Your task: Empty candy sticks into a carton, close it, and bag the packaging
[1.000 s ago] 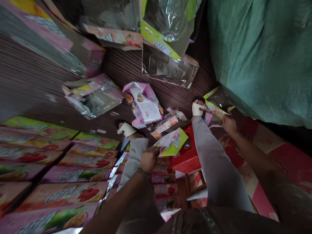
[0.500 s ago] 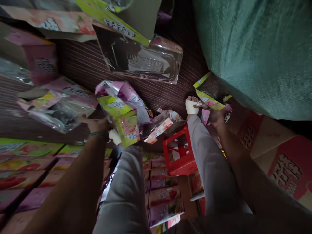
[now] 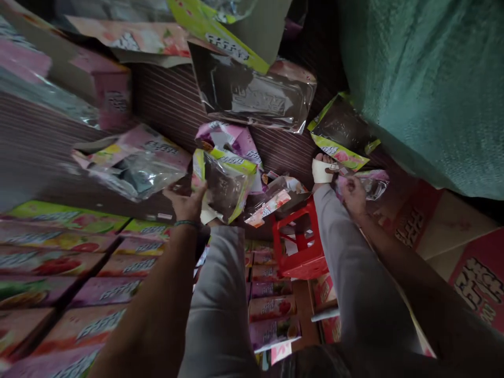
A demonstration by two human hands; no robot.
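Observation:
My left hand [image 3: 186,202] is low over the floor, fingers stretched out and thumb apart. Its thumb lies against the left edge of a green printed carton [image 3: 238,202] with a clear plastic window. To its upper left lies a torn pink carton [image 3: 163,149] with crumpled clear film. My right hand [image 3: 353,195] is closed, its fingertips pinched on the left end of a small purple carton [image 3: 378,177] with clear plastic. Just above that hand, another green carton [image 3: 340,152] rests by my right foot in a white sandal [image 3: 323,171].
A red plastic stool [image 3: 301,268] stands between my legs. Rows of packed fruit-printed boxes [image 3: 59,260] line the lower left. A large green woven sack [image 3: 425,94] bulges at upper right, above red-and-brown cardboard boxes [image 3: 472,283]. More opened cartons [image 3: 255,100] lie ahead on the striped floor.
The view has shifted slightly left, so most things sit further right. The green carton by my left hand has turned, showing its window. My right hand's fingers now show curled at the purple carton.

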